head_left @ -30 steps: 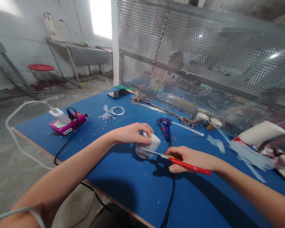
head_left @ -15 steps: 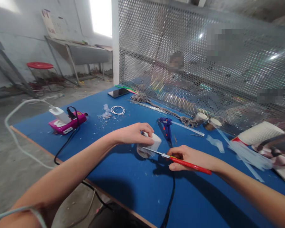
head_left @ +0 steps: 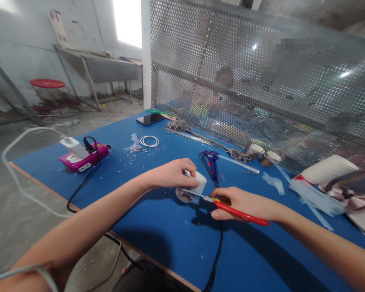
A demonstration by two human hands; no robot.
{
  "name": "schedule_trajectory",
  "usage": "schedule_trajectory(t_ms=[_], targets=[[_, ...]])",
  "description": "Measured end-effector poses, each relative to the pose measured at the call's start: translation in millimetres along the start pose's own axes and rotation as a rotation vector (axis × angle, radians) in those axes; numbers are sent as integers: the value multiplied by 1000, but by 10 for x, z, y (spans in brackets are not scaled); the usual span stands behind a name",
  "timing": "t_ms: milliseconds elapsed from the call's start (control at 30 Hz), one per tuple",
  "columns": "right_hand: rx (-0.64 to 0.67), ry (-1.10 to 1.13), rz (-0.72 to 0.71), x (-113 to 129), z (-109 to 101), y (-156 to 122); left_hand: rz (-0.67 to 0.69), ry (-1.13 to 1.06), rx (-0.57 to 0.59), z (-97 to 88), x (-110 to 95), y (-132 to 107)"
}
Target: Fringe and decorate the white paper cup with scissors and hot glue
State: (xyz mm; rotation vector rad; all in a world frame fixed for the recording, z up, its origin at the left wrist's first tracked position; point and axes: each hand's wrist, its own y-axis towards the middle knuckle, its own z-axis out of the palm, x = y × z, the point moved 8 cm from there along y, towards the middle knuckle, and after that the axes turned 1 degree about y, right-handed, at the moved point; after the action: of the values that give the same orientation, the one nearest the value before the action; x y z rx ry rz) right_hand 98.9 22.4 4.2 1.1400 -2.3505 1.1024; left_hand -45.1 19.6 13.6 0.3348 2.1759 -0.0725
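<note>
My left hand is closed round a white paper cup, its thumb and fingers gripping the near side. Under the cup, close to the table, shows a round, partly see-through thing whose kind I cannot make out. Red-handled scissors with a bit of yellow near the pivot are in my right hand. Their blades point left and reach to the lower part of the cup, just below my left thumb; whether they touch it is unclear. Behind the hands lies a blue glue gun with a long glue stick.
A purple power strip with a white plug lies left, its cables trailing. White rings, scraps and a phone lie farther back. Grey cord runs before the perforated screen. Stacked paper cups and glue sticks lie right.
My right hand and the scissors have shifted slightly left, towards the cup. The left hand keeps its grip. The whole view has moved a little.
</note>
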Motion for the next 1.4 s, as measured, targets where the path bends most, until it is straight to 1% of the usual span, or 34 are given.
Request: schedule_trajectory(t_ms=[167, 300, 500, 600, 733, 967, 1167, 1233, 1300, 1400], targets=[[-24, -5, 25, 2, 13, 0, -3, 25, -27, 3, -20, -2], [-66, -24, 26, -56, 12, 1, -4, 36, -59, -8, -36, 0], [-106, 0, 62, -134, 29, 6, -23, 40, -102, -19, -1, 6], [-134, -7, 82, -109, 14, -20, -28, 38, -115, -15, 10, 3], [-168, -84, 108, -42, -12, -59, -39, 51, -136, -4, 14, -1], [-191, -142, 118, 28, 30, -31, -23, 111, -202, 7, 49, -3], [-224, -269, 127, 89, -9, -80, -39, 116, -181, 16, 45, -9], [-224, -335, 139, 72, -1, -127, -58, 120, -204, -22, 52, -7], [-232, -373, 145, 40, 22, -179, -95, 140, -261, -104, 87, -6], [-259, -348, 149, -16, 60, -248, -185, 206, -349, -258, 182, -17]])
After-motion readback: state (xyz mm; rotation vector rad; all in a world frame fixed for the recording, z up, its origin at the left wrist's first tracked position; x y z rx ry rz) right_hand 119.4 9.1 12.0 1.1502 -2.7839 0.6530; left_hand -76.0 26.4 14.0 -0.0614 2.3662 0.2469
